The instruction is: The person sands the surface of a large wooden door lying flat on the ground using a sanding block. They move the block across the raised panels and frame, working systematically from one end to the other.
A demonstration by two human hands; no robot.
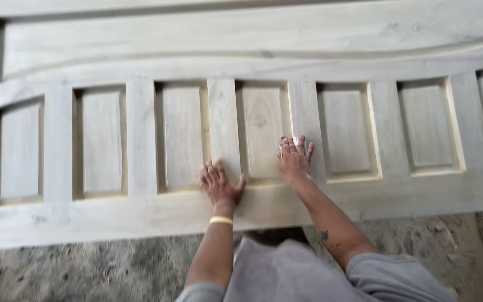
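Head-worn view, steeply downward, seemingly close

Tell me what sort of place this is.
Probably a carpentry workshop. A large unfinished panelled door of pale bare wood lies flat over a rough, dusty floor. The left hand rests flat on it; the right hand presses a small pale pad, perhaps sandpaper, against it.

— How's the light?
— Soft, even daylight; pale wood looks washed out, with thin shadows in the panel recesses.
— Sharp?
— Slightly blurred throughout, and straight rails bow near the edges.
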